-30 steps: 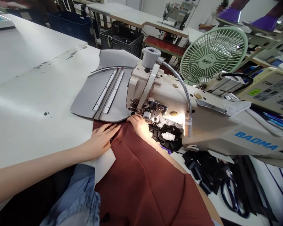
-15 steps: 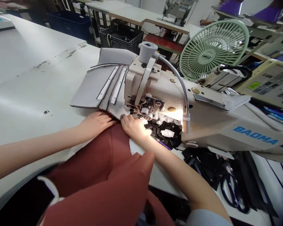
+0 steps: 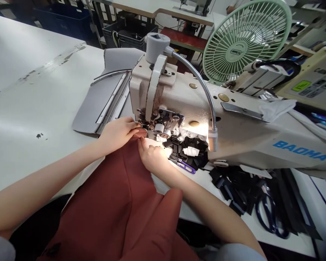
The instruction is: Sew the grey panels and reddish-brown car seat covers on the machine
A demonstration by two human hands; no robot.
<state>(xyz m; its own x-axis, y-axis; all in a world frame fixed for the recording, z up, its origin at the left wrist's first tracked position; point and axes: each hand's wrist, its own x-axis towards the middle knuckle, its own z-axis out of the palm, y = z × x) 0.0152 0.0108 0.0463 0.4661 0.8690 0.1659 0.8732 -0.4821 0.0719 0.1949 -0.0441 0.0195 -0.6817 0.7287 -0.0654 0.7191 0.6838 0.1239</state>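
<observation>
A rust-red fabric piece (image 3: 108,195) hangs from the table edge toward me and runs up to the head of a sewing machine (image 3: 174,90). My left hand (image 3: 120,133) pinches its far edge just left of the needle area. Close beside it, my right hand (image 3: 152,156) grips the same edge with curled fingers, in the lamp's light. Behind the left hand lies a grey panel (image 3: 89,105) with white strips, partly hidden by the machine head. Purple thread snips (image 3: 188,166) lie right of my right hand.
Black fabric scraps (image 3: 176,145) and white rolls (image 3: 191,151) sit under the machine arm. Dark-handled scissors (image 3: 268,214) rest at the right. A flexible lamp (image 3: 203,83) bends over the work. A green fan (image 3: 244,43) stands behind, and crates (image 3: 127,34) stand beyond the table.
My left hand has risen from lying flat by the grey panel to pinching the red fabric's edge near the needle. The right hand has shifted slightly down. The camera view has tilted lower.
</observation>
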